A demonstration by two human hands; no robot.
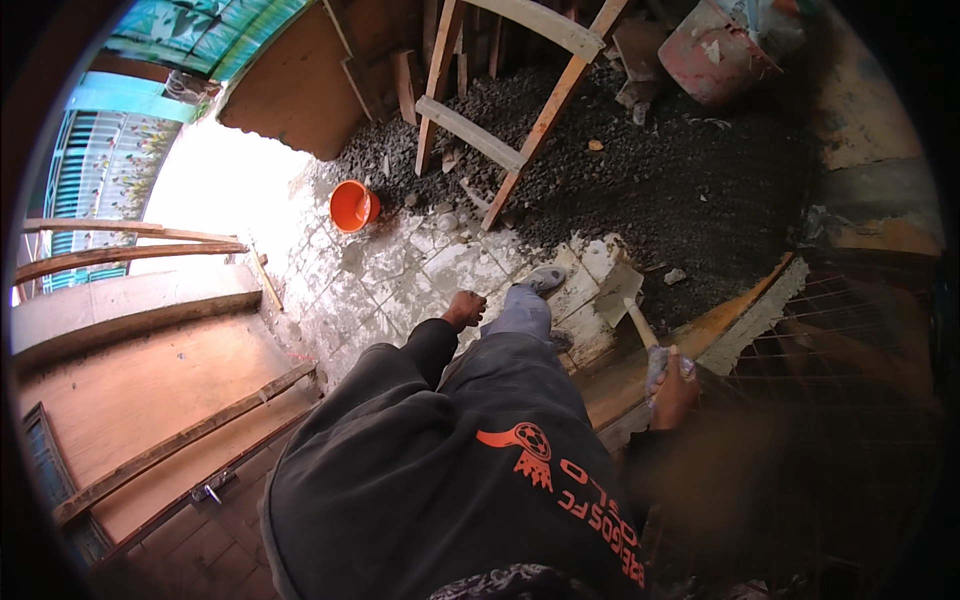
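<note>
My right hand (672,390) grips the pale handle (640,322) of a shovel, at a part wrapped in crumpled plastic. The shovel's flat, dirty blade (615,295) points away from me over white-splattered tiles (450,270), beside the dark gravel (590,175). My left hand (468,310) hangs at my side with its fingers curled and nothing visible in it, near my grey trouser leg (520,320) and shoe (545,280). An orange bucket (350,208) stands on the tiles at the gravel's edge.
A wooden ladder-like frame (470,135) stands in the gravel, with a stained red bucket (705,60) behind it. A board (740,310) borders the gravel beside dark wire mesh (850,350) at my right. At left are timber rails (130,255), an orange-tan ledge (150,370) and a blue gate (85,170).
</note>
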